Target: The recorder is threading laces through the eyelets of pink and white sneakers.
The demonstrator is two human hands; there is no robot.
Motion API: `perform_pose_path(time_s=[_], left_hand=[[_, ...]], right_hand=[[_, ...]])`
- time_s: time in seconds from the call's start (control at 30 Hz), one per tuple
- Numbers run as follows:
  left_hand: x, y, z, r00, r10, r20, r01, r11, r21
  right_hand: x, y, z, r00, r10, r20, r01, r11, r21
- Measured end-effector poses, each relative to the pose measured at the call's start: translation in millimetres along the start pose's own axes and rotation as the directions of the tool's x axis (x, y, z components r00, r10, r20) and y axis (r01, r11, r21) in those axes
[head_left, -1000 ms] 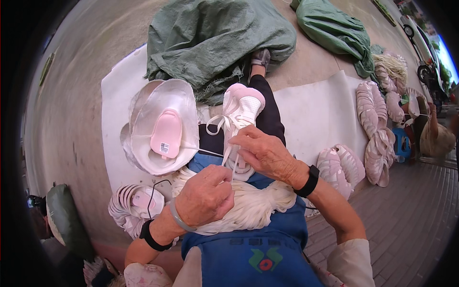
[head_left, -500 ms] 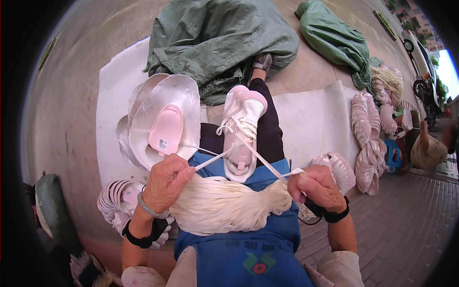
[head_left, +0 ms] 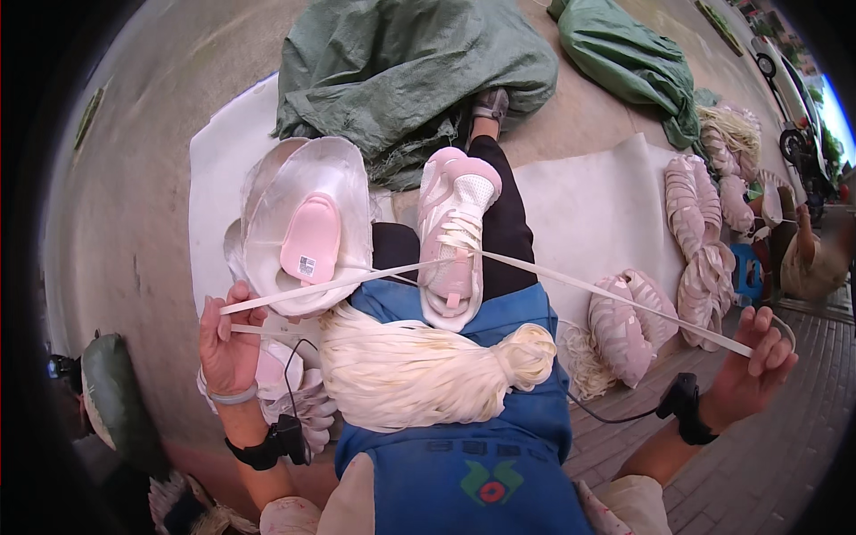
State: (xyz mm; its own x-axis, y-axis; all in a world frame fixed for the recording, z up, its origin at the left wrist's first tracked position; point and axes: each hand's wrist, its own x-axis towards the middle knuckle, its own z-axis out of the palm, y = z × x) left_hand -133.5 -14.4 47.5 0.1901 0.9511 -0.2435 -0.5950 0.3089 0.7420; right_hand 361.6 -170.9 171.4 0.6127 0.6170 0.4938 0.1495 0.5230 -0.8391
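A pink and white sneaker [head_left: 453, 241] rests on my lap with its heel toward me. A flat white shoelace [head_left: 606, 296] runs from its upper eyelets out to both sides, pulled taut. My left hand [head_left: 234, 343] pinches one end, out to the left beside the pile of shoe parts. Far to the right, my right hand [head_left: 751, 370] grips the other end between thumb and fingers. A thick bundle of cream laces [head_left: 419, 370] lies across the blue apron [head_left: 455, 450], close to my body.
Left of the sneaker, a silvery bowl-like holder [head_left: 352, 214] contains a pink insole-shaped piece [head_left: 312, 241]. Pink shoe uppers [head_left: 624, 325] are stacked at the right. Green sacks [head_left: 410, 76] lie ahead, beyond the white sheet [head_left: 588, 201]. Another person [head_left: 807, 263] sits at far right.
Both hands have moved far apart, the left outward to the left and the right outward to the right. The lace ends have been drawn out, and the loose loop at the sneaker's upper lacing is gone.
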Motion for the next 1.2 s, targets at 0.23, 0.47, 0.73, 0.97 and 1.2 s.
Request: perform_pose_path(time_s=[0.23, 0.47, 0.73, 0.97, 1.2], left_hand=[[5.3, 39.5, 25.3, 0.960, 0.246, 0.130, -0.197, 0.931, -0.308], [14.6, -6.6, 85.7, 0.989, 0.143, -0.025, -0.081, 0.687, 0.722], [70.8, -144.8, 130.3, 0.873, 0.057, 0.484, -0.486, 0.183, 0.855], [96.7, -162.4, 127.1, 0.932, -0.079, 0.353, -0.352, 0.034, 0.936], [96.3, -153.5, 130.1, 0.965, -0.167, 0.202, -0.204, 0.009, 0.979]], right_hand=[[-16.7, 35.6, 35.2, 0.808, 0.567, 0.160, -0.539, 0.821, -0.186], [-72.0, 150.7, 97.5, 0.564, 0.608, 0.559, -0.063, 0.707, -0.705], [-92.4, 187.4, 128.8, 0.663, 0.517, 0.541, 0.111, 0.646, -0.755], [-91.4, 196.0, 136.2, 0.698, 0.414, 0.583, 0.288, 0.584, -0.759], [-86.8, 200.2, 125.0, 0.650, 0.480, 0.589, 0.214, 0.628, -0.748]])
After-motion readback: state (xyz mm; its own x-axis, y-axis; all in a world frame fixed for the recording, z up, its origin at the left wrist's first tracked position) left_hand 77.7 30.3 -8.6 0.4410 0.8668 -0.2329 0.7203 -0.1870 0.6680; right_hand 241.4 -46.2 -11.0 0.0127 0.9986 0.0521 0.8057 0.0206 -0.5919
